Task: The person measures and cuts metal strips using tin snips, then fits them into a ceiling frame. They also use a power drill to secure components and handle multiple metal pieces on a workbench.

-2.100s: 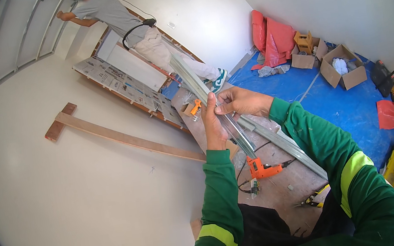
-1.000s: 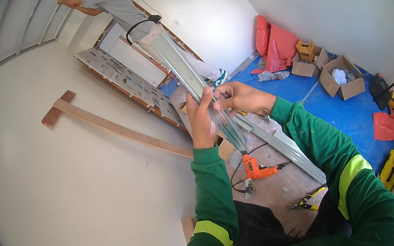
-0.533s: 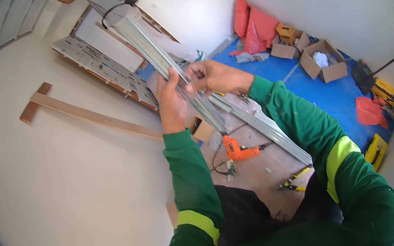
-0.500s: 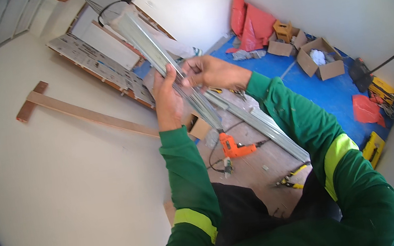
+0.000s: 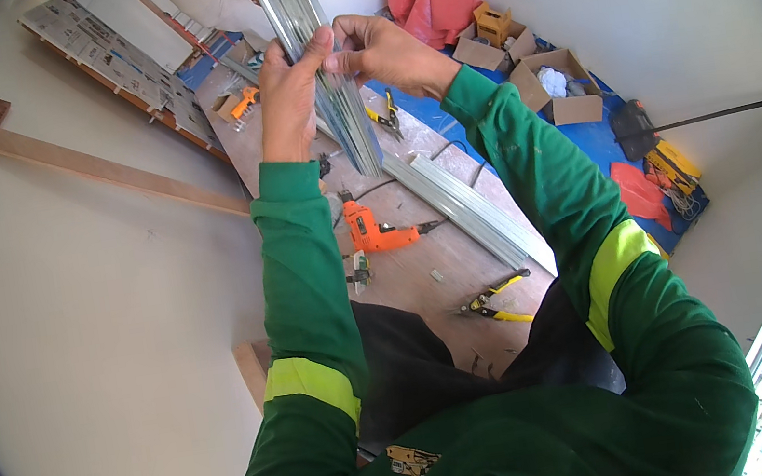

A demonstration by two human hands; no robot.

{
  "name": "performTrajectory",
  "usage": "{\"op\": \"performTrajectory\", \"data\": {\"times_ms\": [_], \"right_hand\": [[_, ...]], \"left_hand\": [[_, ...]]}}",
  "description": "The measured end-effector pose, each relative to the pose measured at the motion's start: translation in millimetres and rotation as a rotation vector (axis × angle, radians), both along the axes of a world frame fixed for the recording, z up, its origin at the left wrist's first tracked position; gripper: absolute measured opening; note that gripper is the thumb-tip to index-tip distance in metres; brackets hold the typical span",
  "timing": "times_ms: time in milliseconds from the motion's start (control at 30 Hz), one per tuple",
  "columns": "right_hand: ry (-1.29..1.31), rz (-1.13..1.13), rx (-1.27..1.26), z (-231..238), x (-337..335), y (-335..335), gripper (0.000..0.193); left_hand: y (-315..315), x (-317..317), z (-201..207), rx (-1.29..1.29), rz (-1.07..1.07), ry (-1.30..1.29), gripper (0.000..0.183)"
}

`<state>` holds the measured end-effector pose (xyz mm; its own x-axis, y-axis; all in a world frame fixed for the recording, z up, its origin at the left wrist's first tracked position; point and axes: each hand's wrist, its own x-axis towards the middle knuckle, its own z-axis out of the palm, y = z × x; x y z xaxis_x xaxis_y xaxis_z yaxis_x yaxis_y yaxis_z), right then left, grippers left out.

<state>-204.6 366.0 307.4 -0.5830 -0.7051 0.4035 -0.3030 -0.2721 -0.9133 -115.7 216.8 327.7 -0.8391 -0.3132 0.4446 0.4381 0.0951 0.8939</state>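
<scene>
Up in front of me I hold a bundle of long, shiny galvanized metal profiles [image 5: 288, 7], tilted, its far end running out past the top edge. My left hand [image 5: 289, 100] is closed round its left side, thumb across the front. The fingers of my right hand [image 5: 399, 55] are bent in a pinch at its right edge, near my left thumb. Below the near end of the bundle, an orange power drill [image 5: 375, 229] lies on a dusty board [image 5: 416, 277]. More metal profiles [image 5: 470, 211] lie to its right. Yellow-and-black snips [image 5: 498, 304] rest nearer my legs.
A second pair of snips [image 5: 387, 118] lies beyond the bundle. An orange tool [image 5: 245, 101] sits by a small box at the far left. Open cardboard boxes [image 5: 567, 105] and red sheeting [image 5: 435, 1] stand on blue floor covering. A wooden T-shaped piece [image 5: 98, 166] is along the left wall.
My view has shifted, so the scene sits further left and higher. The profile bundle looks steeper. Both hands remain on it, and the person at the far end has mostly left the view.
</scene>
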Motion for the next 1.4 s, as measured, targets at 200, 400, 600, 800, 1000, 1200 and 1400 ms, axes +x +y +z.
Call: {"op": "performTrajectory", "data": {"times_ms": [200,400,600,800,1000,1200,1400], "right_hand": [[-0.019,-0.043,0.041,-16,-8,-2,0.028],[-0.143,0.340,0.343,-31,3,8,0.024],[-0.211,0.441,0.277,-46,16,-2,0.022],[-0.073,0.251,0.219,-64,18,-21,0.027],[0.010,0.060,0.282,-80,21,-26,0.024],[-0.050,0.119,0.248,-56,14,-13,0.032],[-0.217,0.151,0.058,-36,1,-13,0.036]], "left_hand": [[2,-20,-28,0.146,0.051,0.000,0.050],[-38,-13,-10,0.447,0.144,-0.006,0.059],[-37,-1,-4,0.150,0.181,0.105,0.057],[-33,2,-2,0.042,0.268,0.144,0.055],[-31,-12,-24,-0.121,0.550,0.090,0.053],[-46,-11,-27,0.218,0.185,0.160,0.053],[-35,-19,-41,0.194,0.042,0.017,0.051]]}}
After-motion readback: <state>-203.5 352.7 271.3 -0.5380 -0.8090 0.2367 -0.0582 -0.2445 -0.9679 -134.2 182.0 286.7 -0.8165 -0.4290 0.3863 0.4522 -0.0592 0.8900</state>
